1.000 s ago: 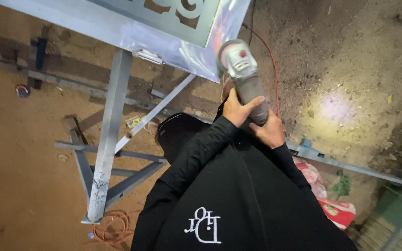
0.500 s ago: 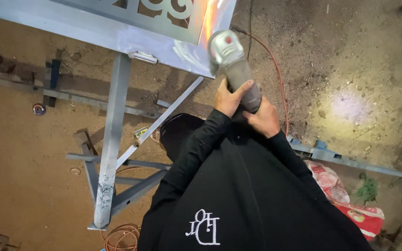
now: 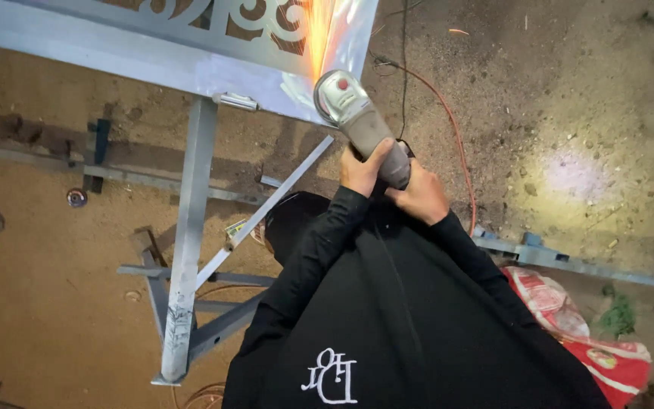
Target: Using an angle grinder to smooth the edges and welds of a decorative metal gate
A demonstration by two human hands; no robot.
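Both hands gripped the grinder (image 3: 361,125): left hand (image 3: 362,168) at its 7 o'clock side, right hand (image 3: 420,197) at 5 o'clock. Its head pressed against the grey metal panel (image 3: 191,64), throwing sparks (image 3: 319,38) toward 12 o'clock

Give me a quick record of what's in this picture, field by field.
Left hand: grips the grinder body
Right hand: grips the grinder's rear end
Grinder: grey, its head against the metal panel
Metal panel: grey, with cut-out scroll pattern
Sparks: orange, streaming up over the panel
Stand: grey metal legs under the panel
Cable: red, on the dirt ground
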